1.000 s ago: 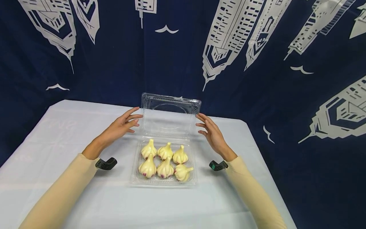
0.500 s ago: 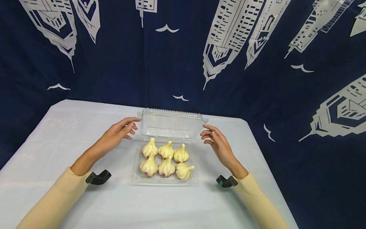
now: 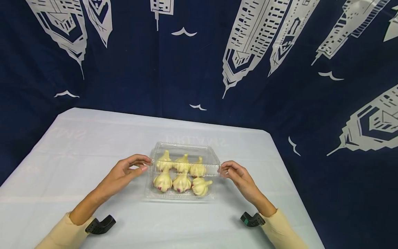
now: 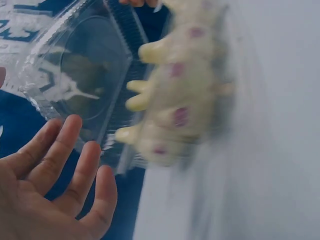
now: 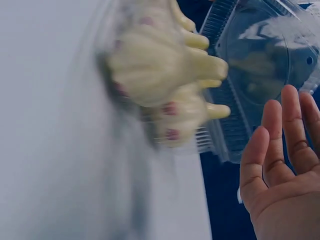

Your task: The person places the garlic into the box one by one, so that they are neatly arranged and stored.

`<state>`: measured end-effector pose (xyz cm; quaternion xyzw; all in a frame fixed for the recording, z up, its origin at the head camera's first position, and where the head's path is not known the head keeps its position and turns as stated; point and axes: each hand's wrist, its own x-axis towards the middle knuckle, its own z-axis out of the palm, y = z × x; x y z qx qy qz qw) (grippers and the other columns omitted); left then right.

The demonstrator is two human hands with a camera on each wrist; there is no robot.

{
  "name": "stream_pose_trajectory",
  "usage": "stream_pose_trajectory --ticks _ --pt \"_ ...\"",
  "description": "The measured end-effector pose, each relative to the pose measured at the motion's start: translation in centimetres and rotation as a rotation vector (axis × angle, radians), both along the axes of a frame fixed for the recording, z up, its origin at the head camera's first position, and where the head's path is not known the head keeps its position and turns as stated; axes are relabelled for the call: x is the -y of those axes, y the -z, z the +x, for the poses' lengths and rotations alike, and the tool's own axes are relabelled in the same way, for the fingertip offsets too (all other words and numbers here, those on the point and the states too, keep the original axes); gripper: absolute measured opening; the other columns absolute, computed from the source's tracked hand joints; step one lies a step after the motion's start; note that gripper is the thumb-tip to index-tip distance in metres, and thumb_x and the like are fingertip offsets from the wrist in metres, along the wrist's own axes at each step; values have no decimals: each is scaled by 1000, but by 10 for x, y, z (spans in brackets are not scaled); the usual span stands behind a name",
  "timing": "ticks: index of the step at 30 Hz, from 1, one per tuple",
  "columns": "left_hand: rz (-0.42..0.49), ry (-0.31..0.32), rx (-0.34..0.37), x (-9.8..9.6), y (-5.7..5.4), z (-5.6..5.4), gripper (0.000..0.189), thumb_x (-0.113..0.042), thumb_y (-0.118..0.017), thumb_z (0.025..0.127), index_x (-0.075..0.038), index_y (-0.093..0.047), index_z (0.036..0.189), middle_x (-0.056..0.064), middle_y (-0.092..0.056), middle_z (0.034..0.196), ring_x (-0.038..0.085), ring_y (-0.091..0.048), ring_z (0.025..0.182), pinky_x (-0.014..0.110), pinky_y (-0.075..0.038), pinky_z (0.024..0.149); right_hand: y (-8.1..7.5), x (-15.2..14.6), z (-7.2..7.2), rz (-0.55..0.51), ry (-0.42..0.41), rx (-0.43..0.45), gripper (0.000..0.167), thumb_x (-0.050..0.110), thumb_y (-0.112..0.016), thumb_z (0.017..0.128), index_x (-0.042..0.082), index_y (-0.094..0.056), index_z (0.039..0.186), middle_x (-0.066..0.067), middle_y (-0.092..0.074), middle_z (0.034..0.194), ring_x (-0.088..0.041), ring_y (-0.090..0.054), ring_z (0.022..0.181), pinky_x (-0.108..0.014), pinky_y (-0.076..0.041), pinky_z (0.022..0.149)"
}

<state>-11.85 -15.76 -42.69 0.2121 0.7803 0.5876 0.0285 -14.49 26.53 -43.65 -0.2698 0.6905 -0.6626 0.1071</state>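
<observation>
A clear plastic clamshell box [image 3: 149, 195] lies on the table with several pale yellow garlic bulbs [image 3: 162, 182] in two rows. Its hinged lid [image 3: 192, 150] slants over the back row, partly lowered. My left hand [image 3: 125, 173] is at the lid's left front corner, fingertips right at its edge. At the opposite corner, my right hand [image 3: 239, 174] has its fingertips against the lid's edge. In the left wrist view, the left fingers [image 4: 85, 170] are spread and nearly straight beside the lid. The right fingers [image 5: 292, 120] likewise extend along the lid in the right wrist view.
A white cloth covers the table [image 3: 102, 135], with faint lettering near the back. Behind it hangs a dark blue curtain [image 3: 130, 79] printed with white buildings and birds. Black wrist devices [image 3: 101, 224] sit at both sleeve cuffs.
The lid has swung from upright at the back forward and down over the back garlic bulbs. Both hands have come nearer the person, following its side edges.
</observation>
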Motion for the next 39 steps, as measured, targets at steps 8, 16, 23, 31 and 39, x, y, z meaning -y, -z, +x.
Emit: stream_pose_trajectory --ticks 8,16,23,31,39 --pt "-96 -76 -2 -5 25 24 42 -21 -73 93 -15 -59 132 5 -62 129 27 -53 104 33 -51 82 23 0 21 25 -53 18 33 -3 -57 98 -13 -48 127 -9 -59 114 -13 -60 102 -25 -53 86" --pt "-131 -156 15 -10 40 36 50 -27 -77 89 -19 -58 135 2 -54 137 24 -52 107 31 -50 77 35 5 25 58 -6 48 37 -4 -62 94 -13 -47 127 -5 -57 111 -9 -58 93 -24 -52 70" --pt "-71 -142 85 -14 44 35 51 -23 -73 93 -18 -53 140 12 -51 129 20 -56 93 28 -55 72 41 8 21 23 -7 27 39 -4 -57 97 -15 -41 131 -3 -55 124 -8 -59 96 -22 -53 77" --pt "37 -63 229 -16 46 26 60 -21 -64 99 -13 -37 152 18 -69 97 24 -68 76 33 -58 69 41 17 16 3 84 106 42 -2 -60 96 -12 -42 133 -6 -57 114 -5 -64 95 -21 -53 84" --pt "177 -21 307 -20 51 21 63 -13 -61 100 -8 -29 154 30 -71 99 21 -73 78 34 -61 73 41 20 15 1 140 120 42 -3 -60 96 -11 -43 133 1 -60 115 -5 -65 93 -20 -53 82"
